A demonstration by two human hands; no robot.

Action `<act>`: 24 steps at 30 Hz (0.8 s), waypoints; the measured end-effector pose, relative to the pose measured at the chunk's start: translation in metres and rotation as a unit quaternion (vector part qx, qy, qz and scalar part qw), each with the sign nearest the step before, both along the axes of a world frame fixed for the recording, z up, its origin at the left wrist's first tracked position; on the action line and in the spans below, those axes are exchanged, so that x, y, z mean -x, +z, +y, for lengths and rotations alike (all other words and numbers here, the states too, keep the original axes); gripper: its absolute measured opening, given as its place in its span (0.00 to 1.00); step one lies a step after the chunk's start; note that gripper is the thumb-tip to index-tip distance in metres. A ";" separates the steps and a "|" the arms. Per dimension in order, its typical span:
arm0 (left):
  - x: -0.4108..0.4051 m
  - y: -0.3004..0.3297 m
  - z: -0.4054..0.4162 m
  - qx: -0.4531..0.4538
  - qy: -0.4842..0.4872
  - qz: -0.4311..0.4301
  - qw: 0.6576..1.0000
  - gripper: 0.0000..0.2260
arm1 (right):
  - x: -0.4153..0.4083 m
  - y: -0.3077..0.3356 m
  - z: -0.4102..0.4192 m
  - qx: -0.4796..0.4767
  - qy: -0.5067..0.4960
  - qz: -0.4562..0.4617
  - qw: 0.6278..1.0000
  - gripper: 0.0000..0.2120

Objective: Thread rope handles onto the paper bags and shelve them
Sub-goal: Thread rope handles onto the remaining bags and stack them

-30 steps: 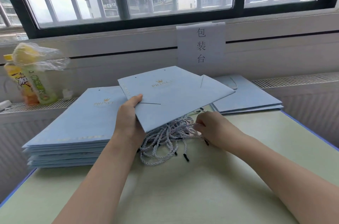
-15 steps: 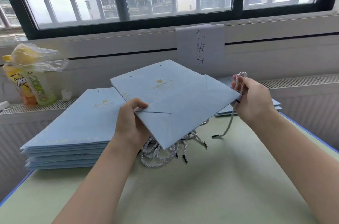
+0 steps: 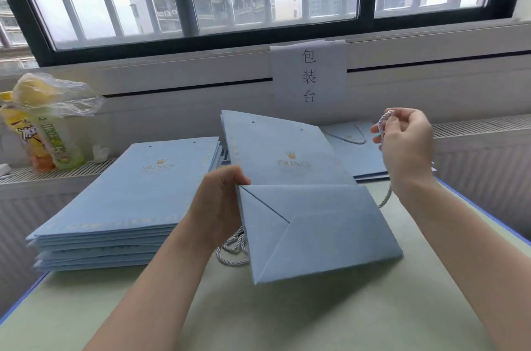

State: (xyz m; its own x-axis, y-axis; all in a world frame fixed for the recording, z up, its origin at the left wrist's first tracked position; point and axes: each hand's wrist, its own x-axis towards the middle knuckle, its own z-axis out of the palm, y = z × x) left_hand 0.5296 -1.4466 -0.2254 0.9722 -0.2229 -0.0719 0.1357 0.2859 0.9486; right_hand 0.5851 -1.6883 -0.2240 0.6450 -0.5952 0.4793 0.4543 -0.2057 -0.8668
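A flat, folded light-blue paper bag with a gold crown logo is tilted up over the table, its folded bottom toward me. My left hand grips its left edge at the fold. My right hand is raised to the right of the bag and pinches a white twisted rope handle, whose free end hangs down behind the wrist. A heap of more rope handles lies on the table, mostly hidden under the held bag. A stack of flat blue bags sits at the left.
A few blue bags with a rope on them lie at the back right. Drink bottles in a plastic bag stand on the radiator ledge at the left. A paper sign hangs under the window. The pale green table has blue edges.
The bag has turned so that its bottom fold faces me. My right hand left the rope heap with one rope and rose to the bag's right side.
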 end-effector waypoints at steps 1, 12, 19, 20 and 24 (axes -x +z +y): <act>-0.001 -0.002 0.000 -0.003 -0.015 -0.009 1.000 0.13 | -0.001 -0.001 0.001 0.018 0.002 0.007 1.000 0.09; -0.014 -0.007 0.000 -0.047 -0.039 -0.026 0.998 0.20 | -0.013 -0.021 0.004 0.267 0.054 0.311 0.911 0.18; -0.028 -0.027 -0.001 -0.264 0.135 -0.076 0.952 0.15 | -0.006 -0.025 0.022 0.420 -0.002 0.259 0.870 0.14; -0.028 -0.028 -0.002 -0.297 0.144 -0.089 0.940 0.14 | -0.002 -0.023 0.025 0.426 -0.004 0.203 0.882 0.15; -0.030 -0.032 -0.004 -0.399 0.154 -0.091 0.899 0.11 | 0.021 -0.010 0.049 0.308 0.172 0.078 0.933 0.15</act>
State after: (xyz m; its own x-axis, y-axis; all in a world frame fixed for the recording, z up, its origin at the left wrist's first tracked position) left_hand 0.5595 -1.4505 -0.2579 0.9908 0.1112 0.0769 -0.0113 -0.4981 0.8670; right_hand 0.5639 -1.6397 -0.2340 0.8376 0.0170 0.5460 0.4636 -0.5508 -0.6941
